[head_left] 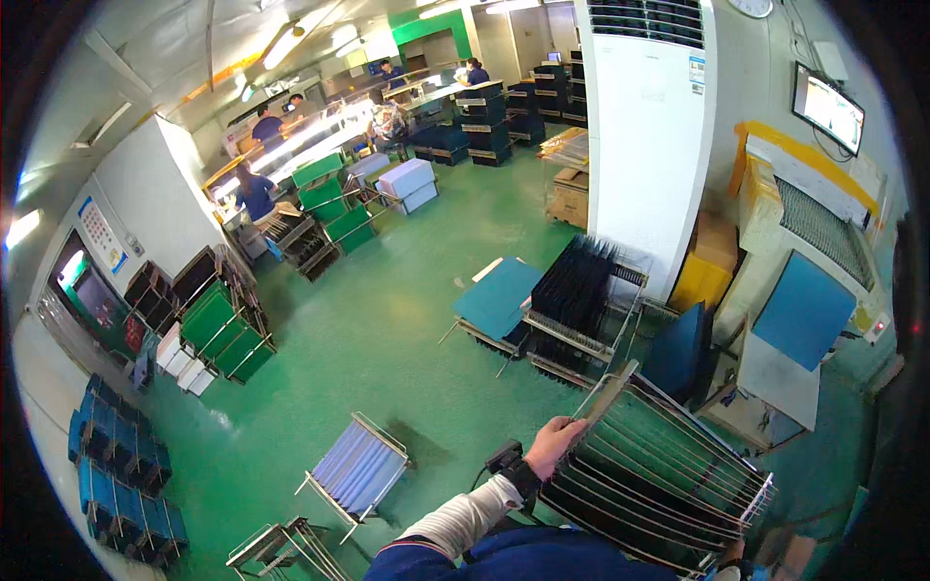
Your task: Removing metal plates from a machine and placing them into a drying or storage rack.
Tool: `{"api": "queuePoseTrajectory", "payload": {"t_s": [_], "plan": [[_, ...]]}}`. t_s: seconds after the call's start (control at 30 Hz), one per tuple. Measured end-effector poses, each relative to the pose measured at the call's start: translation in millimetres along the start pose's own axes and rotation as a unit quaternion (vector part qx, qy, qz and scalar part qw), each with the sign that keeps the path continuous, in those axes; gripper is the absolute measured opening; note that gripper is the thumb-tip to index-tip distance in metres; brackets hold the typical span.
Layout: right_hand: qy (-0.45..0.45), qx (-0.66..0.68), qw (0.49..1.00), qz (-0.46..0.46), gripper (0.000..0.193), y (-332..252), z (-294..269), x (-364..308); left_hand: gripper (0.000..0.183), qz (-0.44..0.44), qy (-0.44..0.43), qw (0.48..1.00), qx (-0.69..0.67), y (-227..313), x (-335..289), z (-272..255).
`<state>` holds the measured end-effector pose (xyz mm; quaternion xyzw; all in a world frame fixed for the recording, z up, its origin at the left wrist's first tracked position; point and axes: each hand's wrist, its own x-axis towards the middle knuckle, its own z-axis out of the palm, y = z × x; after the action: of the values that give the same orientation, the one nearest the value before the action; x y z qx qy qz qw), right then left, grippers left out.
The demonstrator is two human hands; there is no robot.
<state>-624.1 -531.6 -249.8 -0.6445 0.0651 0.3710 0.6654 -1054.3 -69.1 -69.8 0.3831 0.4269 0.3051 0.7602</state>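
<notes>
My left hand (554, 445) is closed round the edge bar of a metal slotted rack (625, 392). The rack is tilted in front of me, with long thin rods running across it and dark panels or gaps between them. A dark band and a small black device (504, 456) sit on my left wrist, above a pale sleeve. By the rack's lower right end, a little of my right hand (732, 554) shows at the picture's edge; its fingers are hidden. Beyond the rack, another rack full of upright black panels (573, 281) stands beside a blue board (500, 298).
A low rack of pale blue sheets (360, 465) stands left on the green floor (320, 378). To the right are a machine with a wire-mesh belt (823, 232), a leaning blue board (804, 308) and a white air conditioner (647, 145). Several people work at a lit bench (310, 145) far off.
</notes>
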Motion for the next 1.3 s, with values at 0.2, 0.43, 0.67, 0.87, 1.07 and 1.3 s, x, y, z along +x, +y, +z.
{"api": "queuePoseTrajectory", "payload": {"t_s": [0.2, 0.43, 0.67, 0.87, 1.07, 1.3], "plan": [[0.047, 0.017, 0.998, 0.027, 0.042, -16, -26, 23, 0.048, -0.006, -0.012, 0.999, 0.051, 2, 30, 71], [0.099, 0.026, 0.994, 0.026, 0.042, -39, -54, 41, 0.039, -0.036, -0.058, 0.993, 0.095, 0, 64, 142], [0.154, 0.051, 0.986, 0.025, 0.041, -37, -96, 47, 0.04, -0.039, -0.127, 0.982, 0.133, -16, 121, 211], [0.197, 0.068, 0.978, 0.004, 0.041, -10, -154, 54, 0.029, 0.052, -0.228, 0.957, 0.169, -8, 183, 275], [0.31, 0.069, 0.947, 0.052, 0.024, -81, -105, 53, 0.023, -0.022, -0.196, 0.969, 0.15, 6, 232, 343], [0.278, 0.001, 0.955, -0.1, 0.017, -155, -140, 110, 0.017, -0.092, -0.21, 0.961, 0.154, -4, 304, 461]]}}
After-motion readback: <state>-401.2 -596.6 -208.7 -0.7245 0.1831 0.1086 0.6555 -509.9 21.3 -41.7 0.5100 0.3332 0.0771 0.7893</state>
